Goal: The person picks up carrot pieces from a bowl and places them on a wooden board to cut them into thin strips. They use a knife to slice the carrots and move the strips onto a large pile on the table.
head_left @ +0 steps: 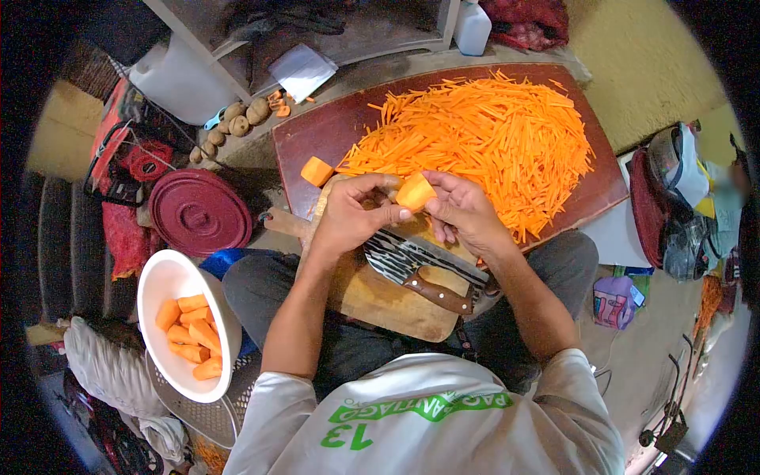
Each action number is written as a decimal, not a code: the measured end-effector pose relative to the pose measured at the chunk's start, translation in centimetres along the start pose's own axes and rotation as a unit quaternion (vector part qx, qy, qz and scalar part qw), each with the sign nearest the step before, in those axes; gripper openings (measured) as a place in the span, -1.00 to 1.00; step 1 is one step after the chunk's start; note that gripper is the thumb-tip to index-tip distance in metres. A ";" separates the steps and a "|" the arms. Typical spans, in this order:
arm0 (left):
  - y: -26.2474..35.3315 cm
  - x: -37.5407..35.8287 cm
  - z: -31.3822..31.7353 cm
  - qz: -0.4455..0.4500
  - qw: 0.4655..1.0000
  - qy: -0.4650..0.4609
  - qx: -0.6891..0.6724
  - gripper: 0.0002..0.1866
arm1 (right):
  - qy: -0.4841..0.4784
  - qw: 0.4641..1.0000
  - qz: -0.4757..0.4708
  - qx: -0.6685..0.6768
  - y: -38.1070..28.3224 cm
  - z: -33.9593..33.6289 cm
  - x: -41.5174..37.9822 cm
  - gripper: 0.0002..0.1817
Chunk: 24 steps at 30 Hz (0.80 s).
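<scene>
A short peeled carrot chunk [416,192] is held between my two hands above the cutting board. My left hand [354,210] touches it from the left with thumb and fingers, while my right hand [469,212] pinches it from the right. Below them, a broad knife [439,294] with a striped blade and a wooden handle lies on the wooden cutting board [368,297]. Another carrot block [317,171] rests on the dark red board [297,138], left of a large heap of carrot strips [491,142].
At my left stands a white bowl [149,317] with several peeled carrot pieces. Beyond it are a dark red lid [198,212] and several potatoes [257,111]. A white jug [473,30] stands at the back. Bags and a purple pouch [615,301] lie at the right.
</scene>
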<state>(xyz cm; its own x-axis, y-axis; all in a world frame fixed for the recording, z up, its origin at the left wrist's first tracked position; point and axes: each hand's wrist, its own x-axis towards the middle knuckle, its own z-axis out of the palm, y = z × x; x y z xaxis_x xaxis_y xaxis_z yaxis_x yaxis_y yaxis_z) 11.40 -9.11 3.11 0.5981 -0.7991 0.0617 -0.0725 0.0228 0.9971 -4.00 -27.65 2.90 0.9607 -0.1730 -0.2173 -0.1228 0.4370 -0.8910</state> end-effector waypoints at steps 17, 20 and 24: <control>-0.2 0.5 -0.1 0.008 0.997 -0.062 0.055 -0.46 | -0.051 0.994 -0.087 -0.050 1.7 0.2 0.6 -0.35; 0.4 0.1 0.8 -0.027 0.998 -0.059 0.024 -0.48 | -0.049 0.992 -0.101 -0.063 1.7 0.5 0.4 -0.36; 0.2 0.1 0.5 -0.029 0.991 -0.086 0.098 -0.43 | -0.046 0.986 -0.058 -0.147 2.9 0.5 0.7 -0.38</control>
<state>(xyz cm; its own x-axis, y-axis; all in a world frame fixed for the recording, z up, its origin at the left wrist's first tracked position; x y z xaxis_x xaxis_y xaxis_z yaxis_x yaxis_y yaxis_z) 11.05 -9.55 3.30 0.4618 -0.8867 -0.0208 -0.2057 -0.1299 0.9700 -3.54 -26.07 0.39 0.9893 -0.1205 -0.0826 -0.0651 0.1428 -0.9876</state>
